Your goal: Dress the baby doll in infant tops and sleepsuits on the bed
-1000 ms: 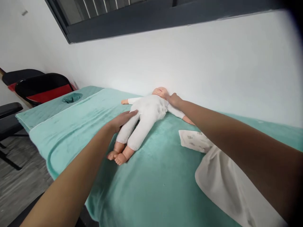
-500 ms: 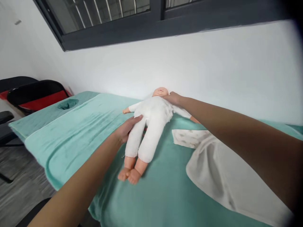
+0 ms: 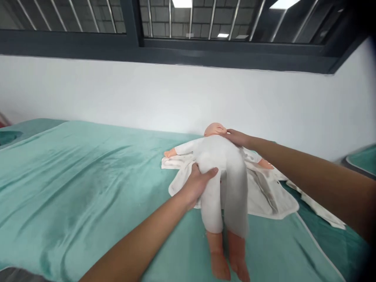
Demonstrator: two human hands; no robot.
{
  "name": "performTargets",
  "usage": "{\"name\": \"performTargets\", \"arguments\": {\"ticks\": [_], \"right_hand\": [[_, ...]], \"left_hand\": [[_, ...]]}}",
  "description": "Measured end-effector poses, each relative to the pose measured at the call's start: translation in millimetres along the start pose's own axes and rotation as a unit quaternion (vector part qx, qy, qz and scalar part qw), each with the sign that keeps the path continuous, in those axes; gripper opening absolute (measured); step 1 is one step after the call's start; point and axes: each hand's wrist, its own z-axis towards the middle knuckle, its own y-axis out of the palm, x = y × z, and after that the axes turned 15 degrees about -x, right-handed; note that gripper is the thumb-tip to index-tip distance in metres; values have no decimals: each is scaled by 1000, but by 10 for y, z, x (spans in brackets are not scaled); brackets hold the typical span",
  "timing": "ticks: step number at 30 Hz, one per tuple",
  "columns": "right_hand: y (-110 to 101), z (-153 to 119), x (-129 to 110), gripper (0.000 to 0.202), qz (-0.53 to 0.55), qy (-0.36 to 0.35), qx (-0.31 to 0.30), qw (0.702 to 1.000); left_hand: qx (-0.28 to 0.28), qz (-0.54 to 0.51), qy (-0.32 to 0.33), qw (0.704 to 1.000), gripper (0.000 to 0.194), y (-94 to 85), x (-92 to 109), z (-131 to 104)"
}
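Observation:
A baby doll (image 3: 219,156) with a white cloth body and bare plastic head, hands and feet is face up, its feet toward me. My left hand (image 3: 198,184) grips the doll at its hip and upper thigh, thumb on top. Behind its neck and shoulder, my right hand (image 3: 236,138) holds the doll, its fingertips partly hidden by the head. Under and behind the doll lies a white garment (image 3: 264,192), spread on the green sheet (image 3: 102,188).
Another white cloth (image 3: 320,207) lies at the right, on darker green fabric. A white wall (image 3: 117,94) rises behind the bed, below a dark-framed barred window (image 3: 164,51). A round hole (image 3: 10,137) shows at the far left.
The view has swung to the right. Both hands have carried the doll rightward, from the bare green sheet to over the white garment.

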Motion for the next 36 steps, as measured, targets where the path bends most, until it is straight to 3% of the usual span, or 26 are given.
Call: {"name": "performTargets", "arguments": {"ticks": [4, 8, 11, 14, 17, 19, 21, 23, 24, 26, 29, 31, 33, 36], "right_hand": [[-152, -109, 329, 70, -6, 19, -21, 1000], [-183, -71, 506, 72, -64, 23, -20, 997], [-211, -10, 590, 74, -127, 16, -27, 991], [-321, 35, 638, 79, -196, 22, -19, 980], [-433, 46, 575, 72, -300, -14, 44, 953], [-405, 36, 427, 61, -309, -66, 99, 944], [-243, 22, 196, 52, -282, -119, 115, 945], [39, 18, -75, 46, -296, -175, 57, 937], [207, 24, -205, 44, -336, -209, 7, 918], [539, 54, -412, 44, -427, -211, -79, 875], [898, 129, -526, 42, -448, -168, -110, 871], [1001, 164, -487, 42, -443, -146, -113, 877], [1009, 156, -411, 43, -436, -138, -104, 883], [924, 56, -319, 44, -420, -149, -77, 892]], "left_hand": [[-6, 9, -17, 1000, 74, 314, -193, 203], [-2, 12, -32, 999, 76, 444, -320, 332], [-8, 15, -35, 999, 72, 398, -345, 364], [-26, 55, -76, 995, 59, 243, -263, 389], [-9, 179, -100, 979, 48, 33, -122, 453], [45, 311, -63, 947, 40, -100, -53, 511], [119, 466, -11, 877, 32, -207, -37, 565], [190, 589, 22, 785, 27, -287, -75, 603], [215, 630, 28, 746, 24, -319, -108, 614], [241, 676, 31, 696, 22, -374, -184, 625], [247, 709, 44, 660, 22, -448, -274, 625], [261, 714, 53, 647, 22, -492, -307, 629], [278, 704, 54, 652, 21, -528, -323, 641], [297, 661, 59, 687, 15, -556, -320, 660]]}}
